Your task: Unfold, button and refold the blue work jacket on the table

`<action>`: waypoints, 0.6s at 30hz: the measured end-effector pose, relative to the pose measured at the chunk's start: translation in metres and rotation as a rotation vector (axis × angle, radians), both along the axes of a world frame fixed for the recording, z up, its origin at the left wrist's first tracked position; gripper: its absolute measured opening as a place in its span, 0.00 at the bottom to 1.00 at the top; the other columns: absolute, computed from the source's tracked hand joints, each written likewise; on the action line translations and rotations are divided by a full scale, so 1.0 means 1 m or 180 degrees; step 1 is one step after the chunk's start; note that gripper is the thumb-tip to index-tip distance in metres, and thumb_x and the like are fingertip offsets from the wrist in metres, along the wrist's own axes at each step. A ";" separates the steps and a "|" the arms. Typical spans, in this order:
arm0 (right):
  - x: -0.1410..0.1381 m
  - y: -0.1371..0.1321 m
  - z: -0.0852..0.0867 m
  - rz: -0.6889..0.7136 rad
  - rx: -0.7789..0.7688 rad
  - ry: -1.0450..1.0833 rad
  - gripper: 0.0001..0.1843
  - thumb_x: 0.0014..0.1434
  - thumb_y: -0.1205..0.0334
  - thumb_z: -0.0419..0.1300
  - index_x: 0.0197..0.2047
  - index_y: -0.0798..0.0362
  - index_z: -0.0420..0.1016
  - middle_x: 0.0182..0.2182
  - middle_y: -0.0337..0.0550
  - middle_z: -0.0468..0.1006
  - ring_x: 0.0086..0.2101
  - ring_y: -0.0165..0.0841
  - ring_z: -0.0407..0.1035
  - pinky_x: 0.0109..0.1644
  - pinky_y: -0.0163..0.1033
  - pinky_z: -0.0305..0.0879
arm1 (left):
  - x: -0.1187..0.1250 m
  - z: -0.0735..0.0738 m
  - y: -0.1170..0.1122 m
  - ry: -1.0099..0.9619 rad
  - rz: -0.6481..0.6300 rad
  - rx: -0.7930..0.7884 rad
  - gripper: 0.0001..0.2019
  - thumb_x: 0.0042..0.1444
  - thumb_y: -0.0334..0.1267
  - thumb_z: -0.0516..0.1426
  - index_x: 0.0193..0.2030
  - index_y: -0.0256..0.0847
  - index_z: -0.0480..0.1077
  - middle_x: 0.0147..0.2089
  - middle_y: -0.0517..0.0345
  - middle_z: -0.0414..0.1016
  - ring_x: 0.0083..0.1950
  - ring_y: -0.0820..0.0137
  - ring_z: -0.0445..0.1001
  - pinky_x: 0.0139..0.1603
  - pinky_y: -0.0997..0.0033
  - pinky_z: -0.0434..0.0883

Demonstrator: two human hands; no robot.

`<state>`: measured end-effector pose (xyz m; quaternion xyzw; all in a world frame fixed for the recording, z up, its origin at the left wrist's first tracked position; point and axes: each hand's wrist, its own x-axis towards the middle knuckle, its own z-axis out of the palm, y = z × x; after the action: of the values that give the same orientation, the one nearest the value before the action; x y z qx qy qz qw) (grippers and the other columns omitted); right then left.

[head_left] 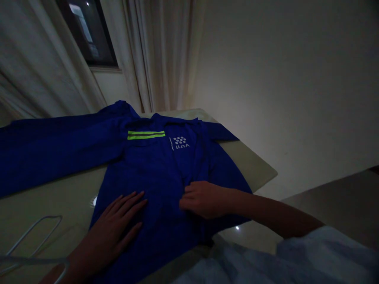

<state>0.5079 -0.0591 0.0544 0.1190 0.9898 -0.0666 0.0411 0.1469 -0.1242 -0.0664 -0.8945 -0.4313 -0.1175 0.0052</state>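
Note:
A blue work jacket (154,169) lies spread on the table, with a yellow-green striped band on its chest and a white printed logo (179,142) near the open front. Its left-side sleeve stretches out past the left of the view. My left hand (118,225) rests flat on the lower front of the jacket, fingers extended. My right hand (204,199) is closed in a pinch on the jacket's front edge, slightly right of the middle. The fingertips of that hand are partly hidden.
White wire hangers (35,258) lie at the lower left on the pale table (257,165), whose corner points right. Behind it hang beige curtains (166,55) beside a dark window (89,31). A plain wall (281,79) stands at the right.

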 end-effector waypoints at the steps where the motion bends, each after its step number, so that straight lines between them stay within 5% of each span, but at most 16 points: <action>1: 0.003 -0.010 0.000 0.0093 -0.0021 0.0040 0.06 0.67 0.70 0.60 0.46 0.51 0.73 0.36 0.41 0.81 0.37 0.36 0.68 0.39 0.42 0.57 | -0.001 0.000 0.000 0.0002 -0.0020 -0.0001 0.35 0.70 0.54 0.56 0.80 0.58 0.50 0.80 0.61 0.57 0.77 0.56 0.62 0.75 0.46 0.63; 9: 0.011 -0.073 -0.004 0.0502 0.0012 0.0420 0.01 0.69 0.66 0.63 0.42 0.51 0.75 0.29 0.35 0.78 0.34 0.35 0.65 0.35 0.44 0.55 | -0.001 0.000 -0.003 0.0310 -0.0185 0.0303 0.38 0.70 0.55 0.55 0.81 0.51 0.46 0.82 0.60 0.50 0.80 0.62 0.53 0.82 0.55 0.40; 13: 0.012 -0.053 -0.009 0.0405 -0.0162 0.0491 0.08 0.70 0.56 0.64 0.46 0.51 0.77 0.31 0.38 0.80 0.35 0.36 0.69 0.38 0.43 0.60 | -0.004 0.004 -0.015 0.0474 -0.0319 0.0500 0.38 0.70 0.55 0.56 0.81 0.50 0.48 0.82 0.59 0.50 0.80 0.61 0.54 0.82 0.56 0.44; 15: 0.025 -0.015 -0.012 -0.0228 -0.0402 0.0646 0.19 0.70 0.46 0.64 0.54 0.51 0.76 0.40 0.42 0.83 0.40 0.37 0.73 0.44 0.42 0.65 | -0.007 0.006 -0.019 0.0498 -0.0327 0.0505 0.38 0.69 0.55 0.56 0.81 0.53 0.48 0.81 0.59 0.52 0.79 0.60 0.57 0.79 0.56 0.55; 18: 0.062 0.063 -0.023 -0.2085 -0.0544 0.1102 0.20 0.71 0.46 0.62 0.58 0.51 0.75 0.50 0.48 0.82 0.47 0.38 0.76 0.53 0.41 0.67 | -0.011 0.008 -0.021 0.0462 -0.0315 0.0508 0.39 0.68 0.54 0.57 0.81 0.54 0.47 0.80 0.60 0.55 0.77 0.59 0.62 0.72 0.58 0.69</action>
<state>0.5704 0.0044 0.0313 0.4122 0.8825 -0.1776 -0.1404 0.1362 -0.1455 -0.0588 -0.9176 -0.3744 -0.0865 0.1018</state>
